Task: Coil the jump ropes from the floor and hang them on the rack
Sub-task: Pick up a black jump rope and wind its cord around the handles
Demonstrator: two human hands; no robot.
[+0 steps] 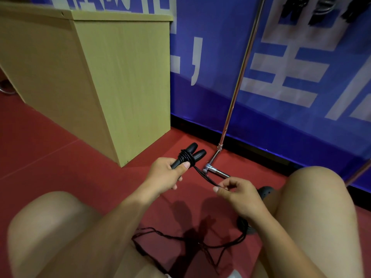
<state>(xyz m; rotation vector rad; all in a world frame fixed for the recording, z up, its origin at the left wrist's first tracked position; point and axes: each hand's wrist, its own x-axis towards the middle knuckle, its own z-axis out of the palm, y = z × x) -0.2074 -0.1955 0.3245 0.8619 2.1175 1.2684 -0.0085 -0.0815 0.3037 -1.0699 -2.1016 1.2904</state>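
Note:
My left hand (pixel 167 173) grips the two black handles (pixel 189 155) of a jump rope, held side by side with several turns of black cord wound round them. From the wraps the cord (pixel 204 175) runs taut to my right hand (pixel 233 190), which pinches it between thumb and fingers. The loose rest of the rope (pixel 180 237) trails in loops on the red floor between my knees. The rack's chrome pole (pixel 239 77) rises at the right from its base (pixel 212 169). Black ropes (pixel 321 9) hang at the top right.
A tan wooden cabinet (pixel 100 77) stands on the left against the blue banner wall (pixel 291 77). My bare knees (pixel 313 197) frame the bottom of the view. A dark object (pixel 266 192) lies on the red floor (pixel 50 147) beside my right knee.

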